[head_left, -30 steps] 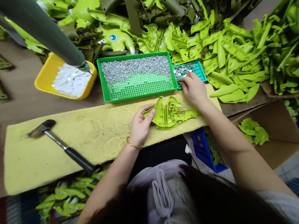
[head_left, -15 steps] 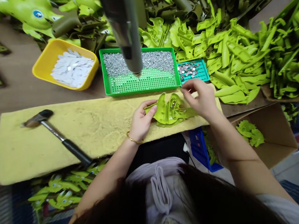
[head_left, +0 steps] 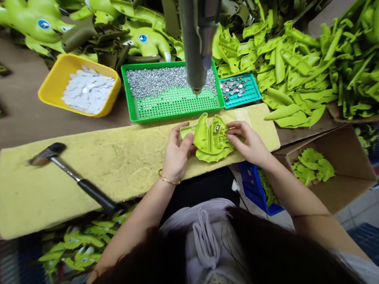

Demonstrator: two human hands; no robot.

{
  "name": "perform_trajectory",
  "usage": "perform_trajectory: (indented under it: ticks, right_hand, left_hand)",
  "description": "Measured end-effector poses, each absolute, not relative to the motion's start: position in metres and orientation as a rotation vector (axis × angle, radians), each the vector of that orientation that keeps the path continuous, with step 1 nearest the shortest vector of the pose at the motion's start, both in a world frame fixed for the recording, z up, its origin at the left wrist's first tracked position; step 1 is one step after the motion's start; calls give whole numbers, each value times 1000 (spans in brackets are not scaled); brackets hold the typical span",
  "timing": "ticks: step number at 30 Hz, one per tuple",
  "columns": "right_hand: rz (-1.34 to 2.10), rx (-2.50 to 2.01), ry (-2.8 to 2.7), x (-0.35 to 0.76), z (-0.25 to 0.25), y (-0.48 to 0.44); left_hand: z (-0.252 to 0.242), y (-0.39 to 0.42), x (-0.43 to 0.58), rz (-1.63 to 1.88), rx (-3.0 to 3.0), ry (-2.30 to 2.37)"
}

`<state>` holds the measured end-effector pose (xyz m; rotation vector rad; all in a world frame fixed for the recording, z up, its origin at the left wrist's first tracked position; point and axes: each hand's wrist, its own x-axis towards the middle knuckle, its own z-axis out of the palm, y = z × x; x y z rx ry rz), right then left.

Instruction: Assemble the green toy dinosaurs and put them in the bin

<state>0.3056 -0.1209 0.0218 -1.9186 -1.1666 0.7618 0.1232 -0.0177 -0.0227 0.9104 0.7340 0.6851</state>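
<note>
A lime-green plastic toy shell (head_left: 202, 137) lies with its ribbed inner side up, just above the yellow padded board. My left hand (head_left: 176, 153) is closed round its left end, the thumb on top. At the shell's right edge, the fingers and thumb of my right hand (head_left: 249, 143) are closed on the plastic. A small shiny metal piece (head_left: 217, 128) sits inside the shell near those fingertips. Whether the right fingertips also hold something tiny is hidden. A dark power screwdriver (head_left: 198, 47) hangs above, its tip pointing down over the green tray.
On the yellow board (head_left: 51, 189) lies a hammer (head_left: 78, 179). Behind it stand a green tray (head_left: 162, 113) of screws, a teal tray (head_left: 247, 95) of small metal discs and a yellow bin (head_left: 49, 88) of white pieces. Green parts (head_left: 288, 76) are heaped right, above a cardboard box (head_left: 352, 179).
My right hand has moved left and down from beside the teal tray to the shell's right edge. The hanging screwdriver appears further right in view. My left hand keeps its hold.
</note>
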Motion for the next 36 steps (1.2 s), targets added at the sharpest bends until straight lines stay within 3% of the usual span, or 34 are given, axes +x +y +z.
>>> perform_trajectory:
  ticks: [7, 12, 21, 27, 31, 36]
  right_hand:
    - [681, -2074, -1220, 291, 41, -130]
    - [482, -2185, -1683, 292, 54, -140]
    - [-66, -2051, -2120, 269, 17, -128]
    - [107, -2040, -1930, 260, 10, -125]
    - [389, -1970, -1747, 263, 15, -121]
    - [127, -1892, -1985, 259, 13, -118]
  left_hand:
    - [-24, -50, 131, 906, 1084, 811]
    - [-6, -12, 127, 790, 1292, 830]
    - [6, 25, 153, 603, 1301, 800]
    - [9, -12, 117, 760, 1775, 866]
    - [3, -61, 83, 592, 2273, 930]
    - [-5, -80, 71, 519, 2466, 862]
